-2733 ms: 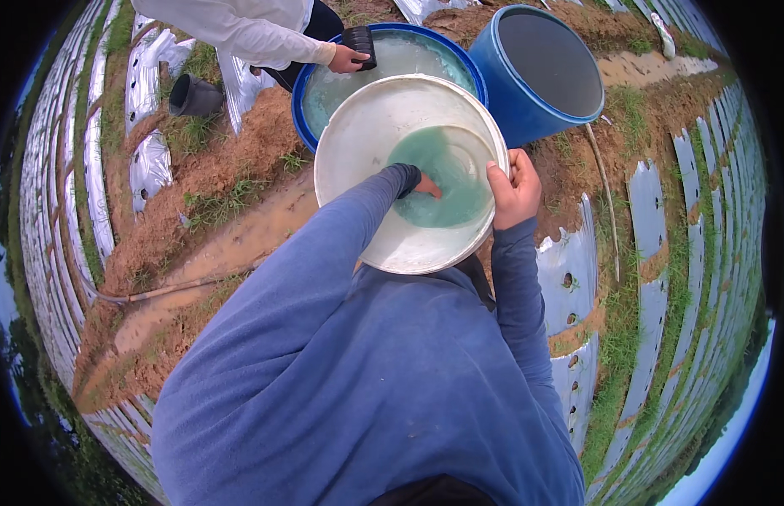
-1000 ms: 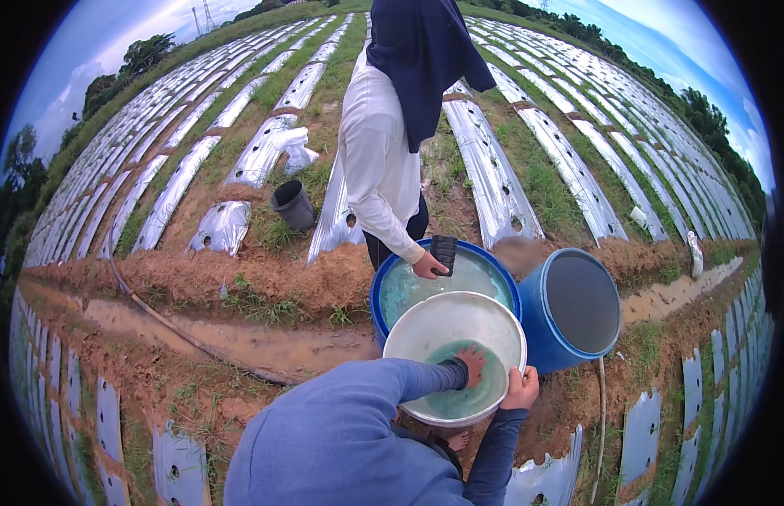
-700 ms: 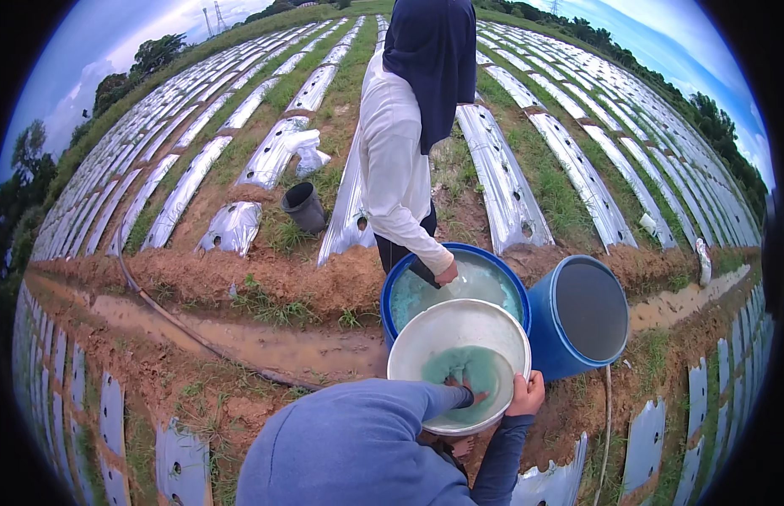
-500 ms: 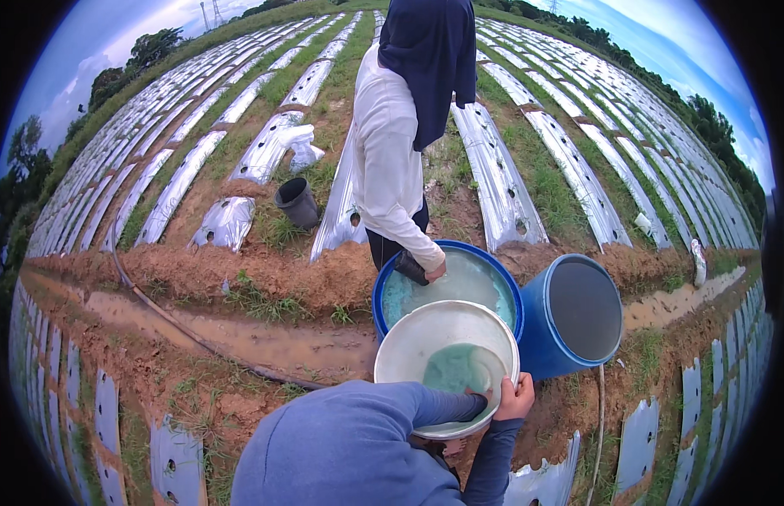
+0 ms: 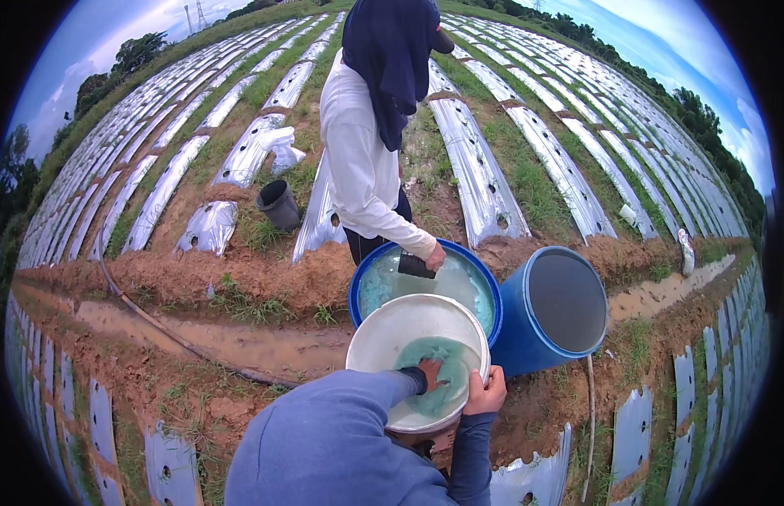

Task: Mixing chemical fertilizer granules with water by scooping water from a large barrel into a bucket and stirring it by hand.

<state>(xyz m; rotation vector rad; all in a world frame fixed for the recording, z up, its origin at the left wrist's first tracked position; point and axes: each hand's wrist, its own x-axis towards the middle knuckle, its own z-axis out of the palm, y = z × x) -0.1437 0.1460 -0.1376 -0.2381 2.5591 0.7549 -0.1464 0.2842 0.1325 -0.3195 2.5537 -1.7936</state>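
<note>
Hands both at the white bucket (image 5: 383, 337). Left hand (image 5: 430, 374) is inside it, fingers down in the pale green liquid (image 5: 438, 379) at the bottom, partly under the surface; whether they are spread or curled cannot be told. Left forearm in blue sleeve (image 5: 341, 422) runs up from the lower edge and bends down over the near rim, wrist flexed into the bucket. Right hand (image 5: 485, 392) is closed on the bucket's right rim, fingers outside and thumb over the edge, elbow tucked low. Bucket is tilted toward the wearer, held in front of the body.

Step, as judged: working the liquid by hand, stirring or rinsing, with the right hand steadying. Any further motion calls for a firm hold on the rim, since the tilt brings the liquid toward the near lip.

Left to right around it: black pot (image 5: 278, 204) on the grass by the plastic-covered rows; muddy ditch (image 5: 240, 341); co-worker in white sleeve, their hand (image 5: 434, 255) at a dark object over the blue tub (image 5: 485, 282) of cloudy liquid, just behind the bucket; blue drum (image 5: 561, 308), tilted, beside the tub.
</note>
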